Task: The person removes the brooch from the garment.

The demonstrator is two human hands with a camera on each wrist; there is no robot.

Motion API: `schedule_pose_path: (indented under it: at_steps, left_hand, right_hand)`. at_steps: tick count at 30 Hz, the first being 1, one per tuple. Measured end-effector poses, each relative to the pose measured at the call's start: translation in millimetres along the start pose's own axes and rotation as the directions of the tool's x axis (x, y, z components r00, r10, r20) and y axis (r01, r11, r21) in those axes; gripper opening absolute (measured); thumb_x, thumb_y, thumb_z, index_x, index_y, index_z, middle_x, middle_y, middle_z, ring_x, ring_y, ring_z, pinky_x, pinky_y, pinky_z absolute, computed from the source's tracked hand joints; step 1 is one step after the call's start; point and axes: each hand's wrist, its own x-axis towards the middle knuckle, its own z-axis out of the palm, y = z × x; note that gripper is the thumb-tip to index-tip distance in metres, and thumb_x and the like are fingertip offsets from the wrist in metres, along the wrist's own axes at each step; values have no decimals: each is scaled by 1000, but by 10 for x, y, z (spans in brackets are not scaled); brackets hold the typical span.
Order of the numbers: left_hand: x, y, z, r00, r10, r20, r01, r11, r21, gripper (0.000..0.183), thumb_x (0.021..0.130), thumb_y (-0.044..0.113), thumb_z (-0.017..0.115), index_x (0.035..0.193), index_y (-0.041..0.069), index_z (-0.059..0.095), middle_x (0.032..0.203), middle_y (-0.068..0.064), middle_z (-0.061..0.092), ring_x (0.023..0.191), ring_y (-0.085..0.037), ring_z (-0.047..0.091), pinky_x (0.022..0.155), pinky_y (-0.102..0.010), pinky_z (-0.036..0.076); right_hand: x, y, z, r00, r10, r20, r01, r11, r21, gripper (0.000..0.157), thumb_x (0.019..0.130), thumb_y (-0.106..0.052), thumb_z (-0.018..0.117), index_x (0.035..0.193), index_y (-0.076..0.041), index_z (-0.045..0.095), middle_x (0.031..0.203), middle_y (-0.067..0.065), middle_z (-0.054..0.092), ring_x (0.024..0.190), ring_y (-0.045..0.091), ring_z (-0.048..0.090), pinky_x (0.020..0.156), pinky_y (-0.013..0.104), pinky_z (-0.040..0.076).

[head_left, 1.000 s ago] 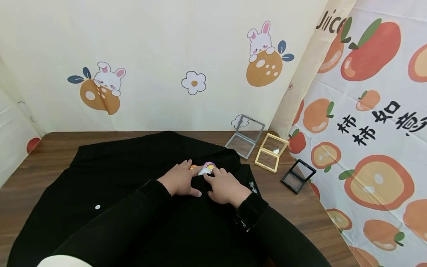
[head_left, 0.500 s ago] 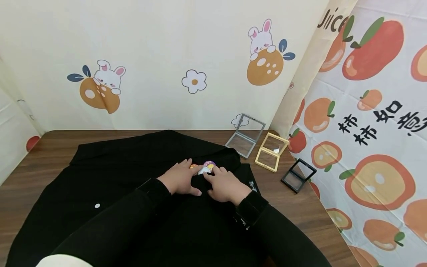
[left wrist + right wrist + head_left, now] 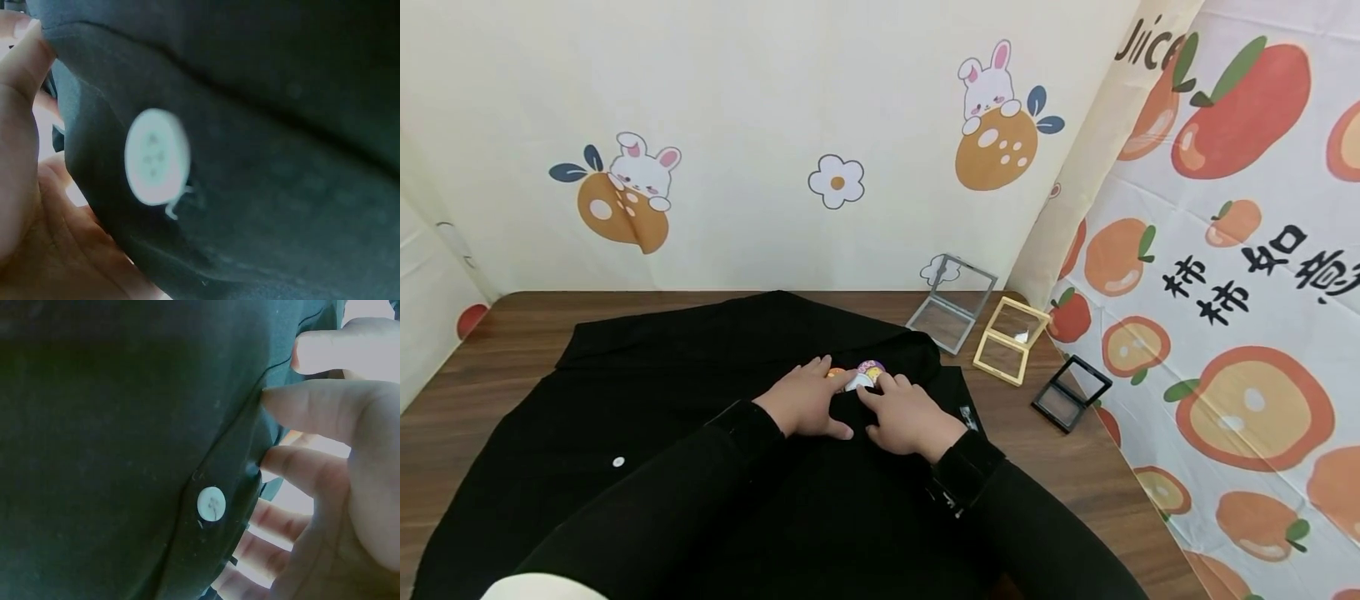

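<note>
A black garment (image 3: pixel 700 400) with a white button (image 3: pixel 618 462) lies spread over the table. At its middle, three small round badges with coloured prints sit close together: an orange one (image 3: pixel 835 372), a whitish one (image 3: pixel 859 382) and a purple-and-yellow one (image 3: pixel 871 368). My left hand (image 3: pixel 805 402) rests palm down on the cloth, its index finger beside the orange and whitish badges. From the other side my right hand (image 3: pixel 912 417) rests on the cloth, a fingertip at the whitish badge's lower edge. Black cloth with a white button fills much of both wrist views.
Right of the garment, three hinged frames with clear panels stand unfolded on the wooden table (image 3: pixel 1120 517): a grey one (image 3: pixel 945 307), a pale yellow one (image 3: pixel 1002 337) and a black one (image 3: pixel 1060 403). Printed curtains border the table at the back and right.
Both hands stay in place over the badges. The head view has tilted very slightly, so the scene sits a little higher; nothing on the table has visibly moved.
</note>
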Motion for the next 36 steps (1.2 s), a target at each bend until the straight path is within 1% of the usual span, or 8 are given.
schedule_pose_path:
  at_steps: [5, 7, 14, 20, 25, 28, 36]
  left_hand:
    - [5, 0, 13, 1000, 10, -6, -10, 1000, 7, 94, 87, 59, 77, 163, 28, 34, 166, -25, 23, 154, -40, 20, 121, -58, 21]
    - [9, 0, 9, 1000, 11, -10, -11, 1000, 9, 94, 87, 59, 77, 163, 28, 34, 166, -25, 23, 154, -40, 20, 121, -59, 21]
    - [20, 10, -15, 1000, -2, 0, 2, 1000, 9, 94, 86, 61, 77, 163, 30, 33, 167, -24, 22, 154, -40, 20, 122, -58, 20]
    - [-2, 25, -52, 1000, -4, 6, 4, 1000, -3, 93, 86, 58, 78, 163, 28, 35, 166, -24, 23, 153, -40, 22, 122, -57, 21]
    - [-8, 18, -46, 1000, -6, 4, 6, 1000, 4, 93, 86, 57, 79, 162, 27, 36, 166, -25, 25, 153, -41, 23, 121, -58, 22]
    - [-3, 13, -44, 1000, -8, -1, 8, 1000, 7, 93, 85, 58, 79, 162, 27, 37, 165, -25, 25, 152, -41, 24, 121, -58, 22]
    - [16, -2, -29, 1000, -6, 16, 6, 1000, -5, 95, 86, 59, 78, 164, 28, 33, 167, -24, 21, 154, -40, 21, 122, -58, 20]
  right_hand:
    - [-10, 10, 32, 1000, -12, -17, 12, 1000, -17, 62, 104, -43, 60, 160, -22, 42, 157, 13, 42, 131, 30, 46, 106, 47, 44]
    - [-7, 17, 34, 1000, -11, -14, 11, 1000, -16, 62, 104, -43, 59, 160, -23, 41, 157, 13, 41, 132, 30, 45, 107, 47, 43]
    - [15, 30, -5, 1000, 0, 23, 1, 1000, -18, 64, 104, -45, 59, 161, -25, 40, 161, 12, 37, 137, 31, 43, 110, 48, 42]
    - [16, 22, 10, 1000, -10, 5, 10, 999, -43, 63, 105, -45, 57, 161, -25, 38, 160, 11, 38, 135, 30, 44, 108, 49, 42]
    - [19, 2, 69, 1000, -18, -19, 17, 998, -63, 62, 105, -45, 55, 162, -24, 37, 157, 10, 41, 130, 28, 45, 106, 48, 44]
    - [14, -8, 72, 999, -21, -29, 18, 997, -76, 62, 105, -45, 55, 162, -24, 37, 156, 9, 42, 128, 27, 46, 105, 47, 44]
    - [-10, -3, 55, 999, -32, -25, 30, 996, -81, 63, 105, -44, 55, 162, -23, 37, 158, 10, 40, 131, 29, 46, 105, 48, 45]
